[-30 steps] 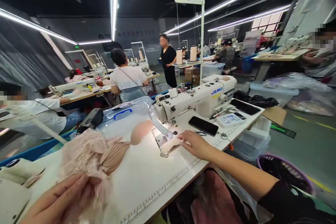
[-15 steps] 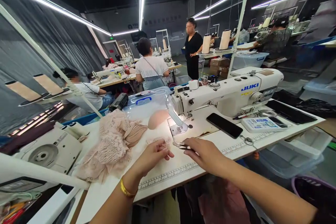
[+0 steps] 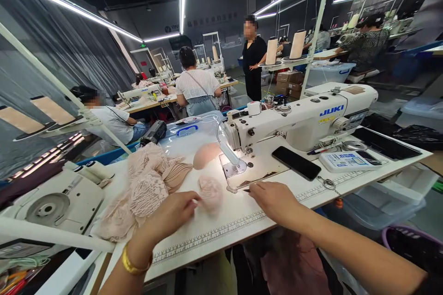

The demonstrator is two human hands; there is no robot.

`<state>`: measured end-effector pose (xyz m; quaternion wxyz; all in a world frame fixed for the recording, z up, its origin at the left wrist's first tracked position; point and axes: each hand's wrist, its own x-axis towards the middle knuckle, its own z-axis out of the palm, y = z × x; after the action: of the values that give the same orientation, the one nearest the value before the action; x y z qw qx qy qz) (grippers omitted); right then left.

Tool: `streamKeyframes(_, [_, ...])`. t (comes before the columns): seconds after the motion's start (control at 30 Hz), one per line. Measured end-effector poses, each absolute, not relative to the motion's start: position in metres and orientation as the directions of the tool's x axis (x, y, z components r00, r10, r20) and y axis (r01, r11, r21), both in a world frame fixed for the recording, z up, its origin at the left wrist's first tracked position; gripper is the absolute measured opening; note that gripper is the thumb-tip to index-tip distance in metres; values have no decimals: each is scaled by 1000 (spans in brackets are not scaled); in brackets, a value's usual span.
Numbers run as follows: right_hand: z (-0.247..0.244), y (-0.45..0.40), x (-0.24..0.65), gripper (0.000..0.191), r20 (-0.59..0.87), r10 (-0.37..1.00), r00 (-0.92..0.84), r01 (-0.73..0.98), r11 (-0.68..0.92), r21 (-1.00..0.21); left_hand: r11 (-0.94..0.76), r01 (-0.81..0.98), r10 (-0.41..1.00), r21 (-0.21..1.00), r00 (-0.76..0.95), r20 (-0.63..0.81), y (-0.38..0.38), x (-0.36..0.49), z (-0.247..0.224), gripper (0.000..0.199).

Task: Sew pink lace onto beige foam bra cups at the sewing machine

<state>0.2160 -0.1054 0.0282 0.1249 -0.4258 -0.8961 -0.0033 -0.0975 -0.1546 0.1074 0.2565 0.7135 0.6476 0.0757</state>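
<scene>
My left hand (image 3: 176,214) is above the white table, between the lace heap and a small pale pink lace piece, its fingers bent and partly smeared by motion. That small lace piece (image 3: 209,191) is blurred, just right of my fingertips. My right hand (image 3: 272,200) rests at the front of the sewing machine's plate, fingers closed round a small dark tool (image 3: 247,190) whose tip alone shows. A heap of pink lace fabric (image 3: 147,189) lies at the left. Beside the machine's needle area sits a smooth pink cup (image 3: 206,154).
The white sewing machine (image 3: 297,120) stands behind my right hand. A black phone (image 3: 296,163), a small blue-and-white box (image 3: 346,161) and a ring of keys (image 3: 328,184) lie to the right. Behind the table is a clear lidded bin (image 3: 204,124). Several people are farther back.
My left hand has moved left, away from my right hand. The small lace piece now shows more fully between them. My right hand has shifted slightly right, its fingers more closed.
</scene>
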Motion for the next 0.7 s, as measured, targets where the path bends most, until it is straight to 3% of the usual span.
streamKeyframes(0.07, [24,-95,242,15,180,825,-536,829,555,-76,-36,971,994,238,11,107,-158,-125,116,36])
streamKeyframes(0.13, [20,-85,262,13,159,849,-503,859,512,-17,-68,982,950,175,10,313,-159,-138,117,37])
streamKeyframes(0.27, [17,-72,275,16,210,824,-527,850,514,115,-188,940,955,286,107,277,-157,-120,95,30])
streamKeyframes(0.4, [19,-69,267,25,297,813,-501,865,481,143,-136,874,983,466,60,175,-149,-91,69,15])
streamKeyframes(0.47, [22,-73,261,25,344,793,-503,846,533,9,-116,840,986,530,33,164,-145,-83,65,19])
streamKeyframes(0.57, [26,-87,244,31,325,768,-552,631,639,-439,-108,769,987,630,8,160,-144,-74,72,28])
streamKeyframes(0.63, [29,-97,227,44,248,779,-577,396,531,-749,-100,579,992,809,-3,125,-146,-67,82,32])
streamKeyframes(0.7, [30,-106,207,64,165,768,-619,142,317,-938,-29,203,1000,979,0,29,-150,-58,90,31])
